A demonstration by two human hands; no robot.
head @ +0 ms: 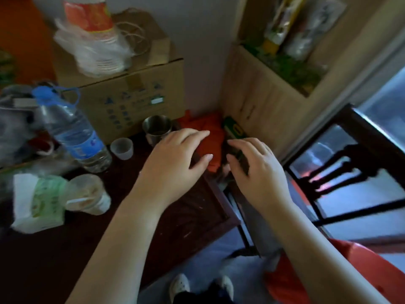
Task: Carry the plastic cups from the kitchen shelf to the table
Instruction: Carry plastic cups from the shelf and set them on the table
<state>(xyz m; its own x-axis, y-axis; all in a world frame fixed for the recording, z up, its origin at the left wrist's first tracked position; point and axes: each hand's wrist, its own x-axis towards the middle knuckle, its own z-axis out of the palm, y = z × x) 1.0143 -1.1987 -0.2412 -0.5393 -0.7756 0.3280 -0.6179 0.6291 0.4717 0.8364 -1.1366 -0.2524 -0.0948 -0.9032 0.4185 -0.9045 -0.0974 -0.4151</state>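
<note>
A small translucent plastic cup [121, 148] stands upright on the dark wooden table [186, 211], beside a steel cup [156, 129]. My left hand [175, 159] hovers palm down over a red cloth [213, 137] near the table's far right corner, fingers apart and holding nothing. My right hand [256, 170] is just right of it at the table's edge, fingers curled over something dark and blurred that I cannot identify. A stack of orange-printed cups in a clear plastic bag [94, 38] lies on a cardboard box [122, 93] at the back.
A large water bottle [70, 130] with a blue cap stands left of the small cup. A tissue pack [39, 202] and a used lidded cup [89, 194] lie at the left. A green box [235, 129] leans by the wooden cabinet [263, 99]. A dark chair [350, 163] stands to the right.
</note>
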